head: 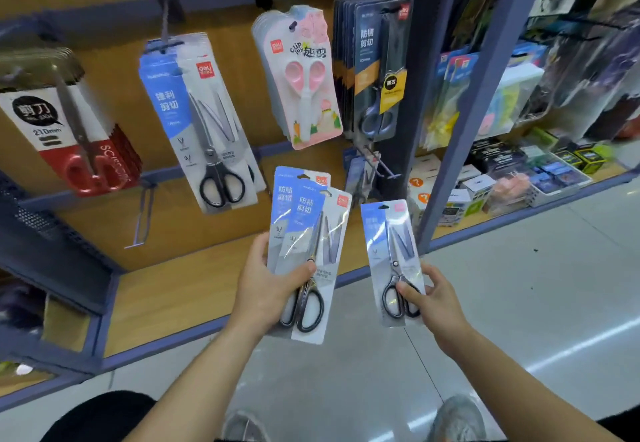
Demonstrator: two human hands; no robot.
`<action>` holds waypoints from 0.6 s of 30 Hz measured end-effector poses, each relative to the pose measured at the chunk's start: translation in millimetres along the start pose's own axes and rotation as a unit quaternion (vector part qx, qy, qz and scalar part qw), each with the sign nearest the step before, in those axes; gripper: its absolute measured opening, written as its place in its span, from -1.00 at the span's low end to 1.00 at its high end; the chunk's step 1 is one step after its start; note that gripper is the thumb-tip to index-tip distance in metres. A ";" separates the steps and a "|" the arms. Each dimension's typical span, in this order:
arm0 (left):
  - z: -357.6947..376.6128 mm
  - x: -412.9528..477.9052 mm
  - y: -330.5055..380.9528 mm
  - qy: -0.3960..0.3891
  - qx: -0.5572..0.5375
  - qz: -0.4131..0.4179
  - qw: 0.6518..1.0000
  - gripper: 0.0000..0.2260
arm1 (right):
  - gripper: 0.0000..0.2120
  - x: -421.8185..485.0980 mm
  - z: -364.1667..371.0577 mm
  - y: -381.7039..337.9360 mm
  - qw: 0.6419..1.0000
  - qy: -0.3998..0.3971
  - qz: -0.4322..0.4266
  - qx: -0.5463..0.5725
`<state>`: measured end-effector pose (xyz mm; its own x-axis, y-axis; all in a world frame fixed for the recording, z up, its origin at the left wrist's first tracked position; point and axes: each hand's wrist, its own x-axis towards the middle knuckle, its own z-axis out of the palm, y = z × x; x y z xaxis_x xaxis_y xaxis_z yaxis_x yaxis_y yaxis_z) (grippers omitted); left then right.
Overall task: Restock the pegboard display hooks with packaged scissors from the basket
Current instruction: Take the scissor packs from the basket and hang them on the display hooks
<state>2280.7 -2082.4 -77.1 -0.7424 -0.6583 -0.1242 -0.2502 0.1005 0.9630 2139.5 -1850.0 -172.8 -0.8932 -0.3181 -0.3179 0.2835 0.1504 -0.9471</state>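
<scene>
Up close, hanging scissor packs (207, 122) line a wooden pegboard (114, 84) above a pale glossy floor (519, 303); left hand (266, 289) grips two blue packs (308, 230), right hand (436, 299) pinches a single pack (391, 244)

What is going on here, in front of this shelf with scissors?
A person is restocking scissors. The left hand holds two blue packs, the right hand pinches a third pack. None of the three hangs on the pegboard yet; a bare hook sticks out at its lower left.
</scene>
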 end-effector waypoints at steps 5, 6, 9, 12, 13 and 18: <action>13.9 14.4 -13.5 -0.019 0.025 -0.036 0.999 -0.49 | -0.73 61.5 -4.9 14.1 0.999 0.014 0.014 0.027; 15.4 16.7 -13.7 -0.025 0.029 -0.041 0.998 -0.49 | -0.72 73.1 -3.2 12.7 0.999 0.020 0.009 0.035; 19.2 23.4 -14.3 -0.029 0.032 -0.050 0.998 -0.51 | -0.67 105.4 4.4 9.5 0.998 0.033 -0.010 0.050; 24.1 28.9 -13.4 -0.028 0.031 -0.057 0.997 -0.52 | -0.64 129.1 11.6 12.2 0.998 0.034 -0.019 0.052; 25.2 31.0 -12.8 -0.028 0.028 -0.060 0.997 -0.52 | -0.63 135.1 13.6 13.6 0.997 0.038 -0.020 0.057; 27.4 38.1 -12.0 -0.015 0.022 -0.068 0.997 -0.51 | -0.71 146.0 20.2 15.4 0.997 0.033 -0.030 0.056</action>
<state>2238.4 -2088.2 -100.0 -0.7175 -0.6460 -0.2605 -0.3758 0.0441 0.9256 2020.5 -1913.1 -234.7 -0.9300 -0.2596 -0.2602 0.2626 0.0261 -0.9646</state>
